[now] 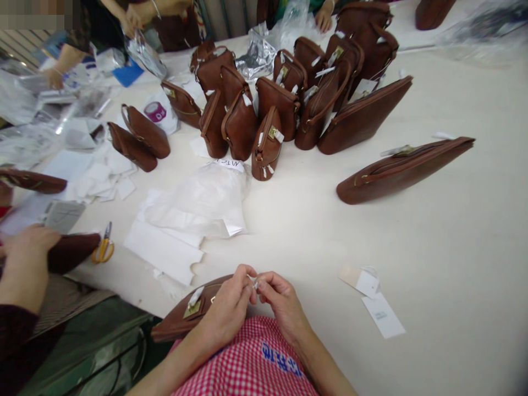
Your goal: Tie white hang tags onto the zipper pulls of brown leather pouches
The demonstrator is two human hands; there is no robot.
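Note:
My left hand and my right hand meet at the table's near edge, fingertips pinched together on a small white piece, too small to name. A brown leather handbag lies flat under my left hand, with a brass clasp and a white tag on it. Both hands are closed in a pinch. Two paper tags lie on the table to the right of my right hand.
Several brown handbags stand at the table's middle and far side, and a long one lies at right. White paper sheets and yellow scissors lie at left. A co-worker's hand holds a bag at left; other people work at the far edge.

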